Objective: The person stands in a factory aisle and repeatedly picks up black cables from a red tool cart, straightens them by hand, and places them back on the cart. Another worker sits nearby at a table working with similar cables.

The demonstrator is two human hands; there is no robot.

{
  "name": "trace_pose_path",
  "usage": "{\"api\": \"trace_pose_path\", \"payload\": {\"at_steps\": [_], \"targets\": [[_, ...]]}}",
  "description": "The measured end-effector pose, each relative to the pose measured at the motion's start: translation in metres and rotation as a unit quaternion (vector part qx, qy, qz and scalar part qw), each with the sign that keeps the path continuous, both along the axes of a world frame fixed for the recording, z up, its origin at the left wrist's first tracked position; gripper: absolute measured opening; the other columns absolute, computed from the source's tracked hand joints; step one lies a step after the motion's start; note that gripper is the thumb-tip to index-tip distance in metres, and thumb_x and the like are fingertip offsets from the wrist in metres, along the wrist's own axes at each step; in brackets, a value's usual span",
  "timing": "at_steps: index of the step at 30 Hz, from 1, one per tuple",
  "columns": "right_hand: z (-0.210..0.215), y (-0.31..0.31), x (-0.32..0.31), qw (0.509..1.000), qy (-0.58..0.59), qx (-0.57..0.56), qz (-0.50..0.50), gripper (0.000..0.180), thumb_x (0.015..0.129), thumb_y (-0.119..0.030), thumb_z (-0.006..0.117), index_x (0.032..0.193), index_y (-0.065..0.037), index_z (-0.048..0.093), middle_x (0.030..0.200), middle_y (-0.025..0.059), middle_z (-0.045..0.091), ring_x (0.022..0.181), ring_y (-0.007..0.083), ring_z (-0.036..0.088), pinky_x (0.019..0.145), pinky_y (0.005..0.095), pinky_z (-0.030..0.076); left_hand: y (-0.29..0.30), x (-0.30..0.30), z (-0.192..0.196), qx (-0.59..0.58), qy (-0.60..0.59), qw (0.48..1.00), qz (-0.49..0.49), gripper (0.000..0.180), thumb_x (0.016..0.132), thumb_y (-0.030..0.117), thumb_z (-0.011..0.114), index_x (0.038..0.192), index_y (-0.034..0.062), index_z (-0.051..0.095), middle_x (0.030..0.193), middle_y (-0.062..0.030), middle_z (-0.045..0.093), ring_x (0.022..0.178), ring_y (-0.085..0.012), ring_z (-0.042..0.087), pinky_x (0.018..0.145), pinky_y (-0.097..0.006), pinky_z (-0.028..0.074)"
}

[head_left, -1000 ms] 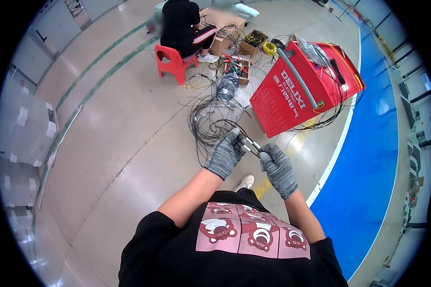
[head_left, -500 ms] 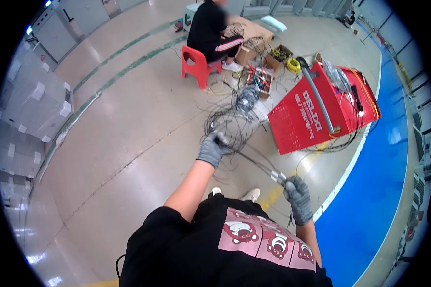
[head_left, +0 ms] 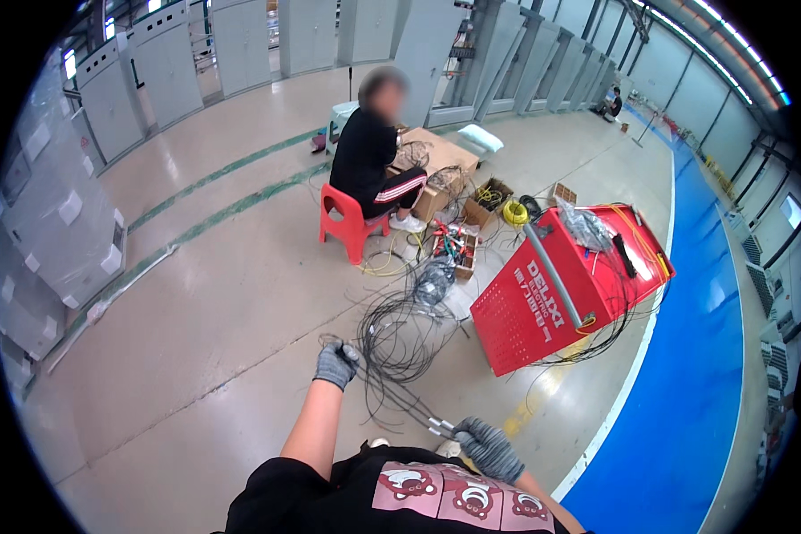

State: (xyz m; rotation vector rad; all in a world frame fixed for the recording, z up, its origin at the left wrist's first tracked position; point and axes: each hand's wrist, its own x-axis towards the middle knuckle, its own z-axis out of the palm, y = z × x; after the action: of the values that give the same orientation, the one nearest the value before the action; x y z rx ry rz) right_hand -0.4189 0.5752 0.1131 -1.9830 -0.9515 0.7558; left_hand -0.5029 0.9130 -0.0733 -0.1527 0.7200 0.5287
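Gloved in grey, my left hand (head_left: pixel 336 364) is closed around thin black wires (head_left: pixel 384 384) at the lower left of a loose coil. My right hand (head_left: pixel 489 448), in a matching glove, grips the other end of the same bundle close to my body. White sleeves (head_left: pixel 436 425) sit on the wires just beside the right hand's fingers. Between the hands the bundle runs fairly straight. Beyond it a large tangled coil of black wire (head_left: pixel 400 334) spreads over the floor, next to a clear plastic bag of dark parts (head_left: pixel 433 281).
A red cart (head_left: pixel 529 311) with a grey handle stands to the right. Ahead, a person (head_left: pixel 360 165) sits on a red chair (head_left: pixel 351 233) by a cardboard-topped table (head_left: pixel 445 153). A box of tools (head_left: pixel 456 245) and yellow wire coils (head_left: pixel 514 213) lie nearby. Grey cabinets (head_left: pixel 240 49) line the back.
The view has tilted up, so the scene sits lower. My left hand has shifted left to the coil's edge. Both hands keep hold of the wires.
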Motion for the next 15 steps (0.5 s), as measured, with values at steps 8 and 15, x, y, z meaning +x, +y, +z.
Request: {"api": "trace_pose_path", "payload": {"at_steps": [8,15], "targets": [[0.005,0.007,-0.001,1.000,0.000,-0.026,0.013,0.015,0.087,-0.016,0.054,0.094,-0.004,0.058,0.070,0.0200,0.057,0.063,0.0365,0.057,0.059,0.0397,0.045,-0.030,0.007,-0.023,-0.001,0.075,0.997,0.029,0.015,0.091,0.008,0.045,0.085,0.0048,0.059,0.070,-0.0078,0.062,0.051,-0.0156,0.055,0.043,-0.023,0.047],[-0.002,0.017,-0.009,0.997,-0.045,-0.010,0.057,0.014,0.086,-0.016,0.056,0.093,-0.004,0.058,0.073,0.0198,0.058,0.065,0.0373,0.057,0.060,0.0384,0.047,-0.019,0.031,-0.010,0.091,-0.060,0.993,-0.034,0.020,0.085,0.034,0.061,0.071,0.0197,0.059,0.058,0.0051,0.054,0.041,-0.0075,0.043,0.037,-0.024,0.034]]}}
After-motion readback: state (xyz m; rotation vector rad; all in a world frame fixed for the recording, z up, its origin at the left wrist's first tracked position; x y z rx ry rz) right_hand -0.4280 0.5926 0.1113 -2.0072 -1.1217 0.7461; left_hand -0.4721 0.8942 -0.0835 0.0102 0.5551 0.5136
